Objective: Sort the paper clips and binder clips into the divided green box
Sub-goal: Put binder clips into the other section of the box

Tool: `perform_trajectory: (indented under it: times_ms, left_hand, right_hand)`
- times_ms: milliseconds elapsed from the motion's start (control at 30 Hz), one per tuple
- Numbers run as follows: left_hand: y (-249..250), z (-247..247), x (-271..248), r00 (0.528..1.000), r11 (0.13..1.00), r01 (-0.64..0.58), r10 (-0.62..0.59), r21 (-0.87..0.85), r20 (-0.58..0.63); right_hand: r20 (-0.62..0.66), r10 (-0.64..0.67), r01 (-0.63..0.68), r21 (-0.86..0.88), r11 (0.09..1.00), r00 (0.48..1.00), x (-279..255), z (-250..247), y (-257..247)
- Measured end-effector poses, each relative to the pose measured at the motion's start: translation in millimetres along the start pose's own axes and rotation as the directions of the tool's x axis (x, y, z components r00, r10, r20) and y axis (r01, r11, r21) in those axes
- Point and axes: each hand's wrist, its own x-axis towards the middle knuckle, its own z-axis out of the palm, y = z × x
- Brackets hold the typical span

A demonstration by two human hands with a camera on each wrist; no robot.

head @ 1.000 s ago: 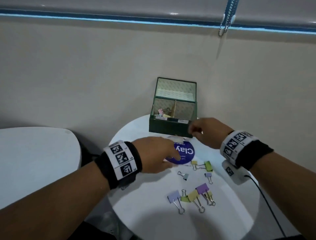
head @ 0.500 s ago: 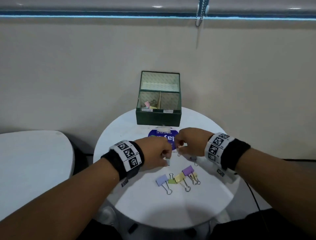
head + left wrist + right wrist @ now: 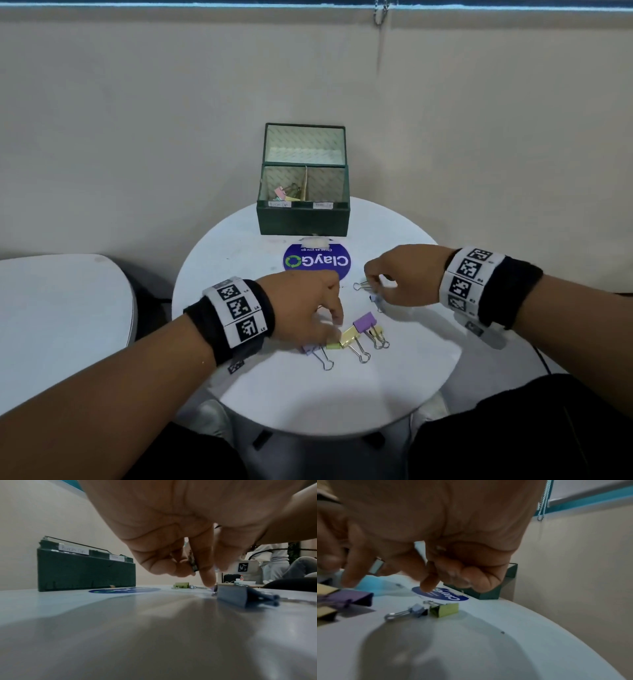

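The green box point(image 3: 303, 219) stands open at the table's far edge, with binder clips in its left compartment point(image 3: 284, 193). My left hand point(image 3: 337, 320) hovers over the near pile and pinches a small dark clip point(image 3: 193, 562). Its index fingertip touches the table beside a blue-grey binder clip point(image 3: 231, 595). Purple point(image 3: 364, 321) and yellow point(image 3: 350, 336) binder clips lie by that hand. My right hand point(image 3: 371, 279) pinches a pale binder clip point(image 3: 376, 566) whose wire loop point(image 3: 360, 285) sticks out left. Under it lie a green clip point(image 3: 444, 609) and a small blue one point(image 3: 418, 610).
The round white table point(image 3: 308, 394) carries a blue round sticker point(image 3: 317, 262) in front of the box. A second white table point(image 3: 61, 308) stands to the left. A beige wall rises right behind the box. A bead chain point(image 3: 380, 13) hangs at the top right.
My right hand came back from the box to the clips and took hold of one. My left hand moved nearer, down to the front pile, with a small clip in its fingers.
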Motion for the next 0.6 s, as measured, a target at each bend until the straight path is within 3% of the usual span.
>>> perform_trajectory:
  times_ms: [167, 400, 600]
  left_hand:
    - [3.9, 2.4, -2.4, 0.999, 0.992, -0.04, 0.036, 0.118, 0.036]
    - [4.7, 1.5, -3.3, 0.999, 0.993, -0.043, 0.045, 0.111, -0.009]
    - [-10.5, -2.9, 0.9, 0.98, 0.999, 0.035, -0.027, 0.036, -0.198]
  right_hand:
    - [0.017, -0.086, 0.087, -0.105, 0.991, 0.996, 7.0, 6.3, -1.9]
    - [0.014, -0.073, 0.074, -0.061, 0.995, 0.997, 18.0, 4.3, -7.1]
    - [-0.01, -0.022, 0.023, 0.107, 0.994, 1.0, 27.4, -11.4, -8.7]
